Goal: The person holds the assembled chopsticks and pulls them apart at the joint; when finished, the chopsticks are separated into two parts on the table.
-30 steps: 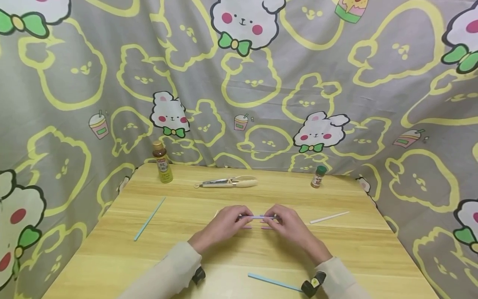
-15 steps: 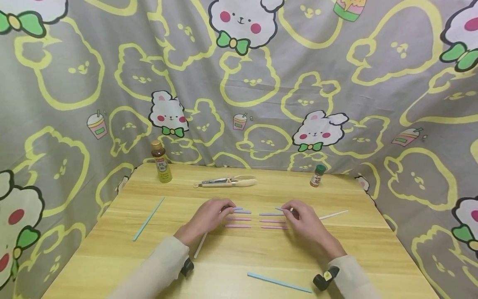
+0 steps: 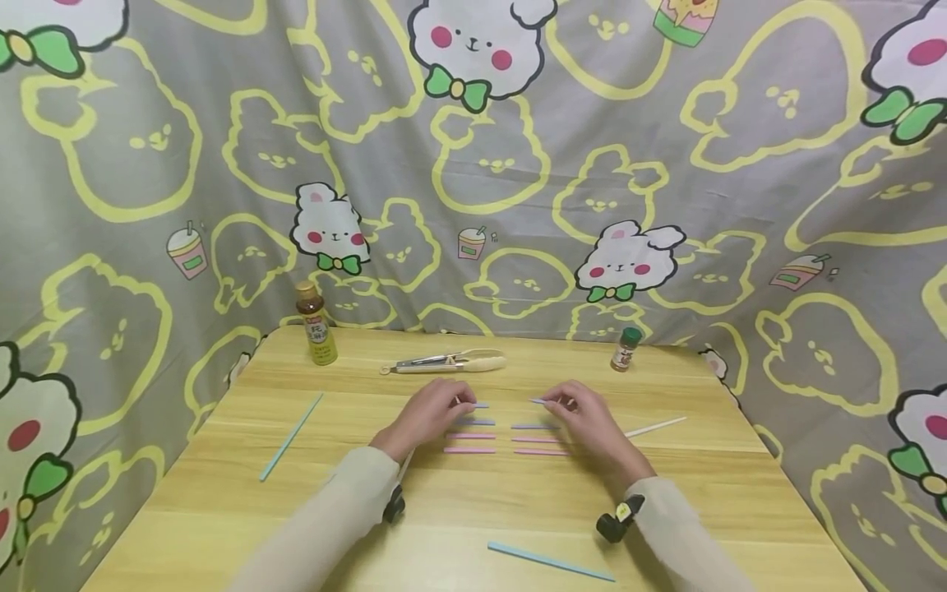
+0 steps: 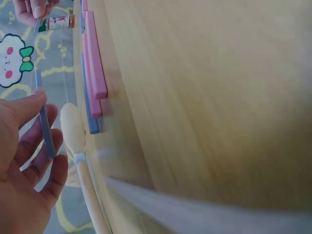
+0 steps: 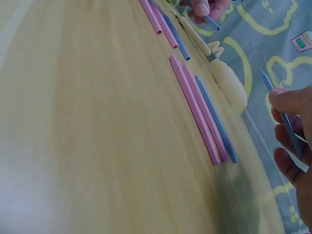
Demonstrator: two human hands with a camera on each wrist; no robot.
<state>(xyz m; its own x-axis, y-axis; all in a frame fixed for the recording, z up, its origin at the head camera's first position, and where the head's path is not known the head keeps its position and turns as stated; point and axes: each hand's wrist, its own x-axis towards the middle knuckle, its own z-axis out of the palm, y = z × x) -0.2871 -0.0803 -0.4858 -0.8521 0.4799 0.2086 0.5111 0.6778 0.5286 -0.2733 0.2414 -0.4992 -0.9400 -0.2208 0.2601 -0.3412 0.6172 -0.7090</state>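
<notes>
Shift since half a second ago: left hand (image 3: 429,413) and right hand (image 3: 584,413) have gone farther toward twelve and closer together.
Clock centre: gap between left row (image 3: 470,450) and right row (image 3: 540,452); twelve faces the curtain (image 3: 503,197).
Teal stick (image 3: 292,437): nine, slanted.
Bottle (image 3: 318,333): ten, upright.
Near white stick (image 3: 404,467): eight, partly hidden by the left sleeve (image 3: 318,518).
Left grip: between nine and ten, narrow, pinching the left blue piece (image 4: 47,126), raised off the table (image 3: 436,526).
Tongs (image 3: 484,363): eleven, lying flat.
Rows: each two pink pieces, one blue beyond them.
Light-blue stick (image 3: 551,561): five.
Right grip: between two and three, narrow, pinching the right blue piece (image 5: 286,122), likewise raised.
Jar (image 3: 625,349): two, upright.
Far white stick (image 3: 657,427): three.
Risk: a slack thumb could let either held piece twist or drop; fingertips lowered too near could knock the laid blue pieces askew; a dragging sleeve could sweep the near white stick aside.
</notes>
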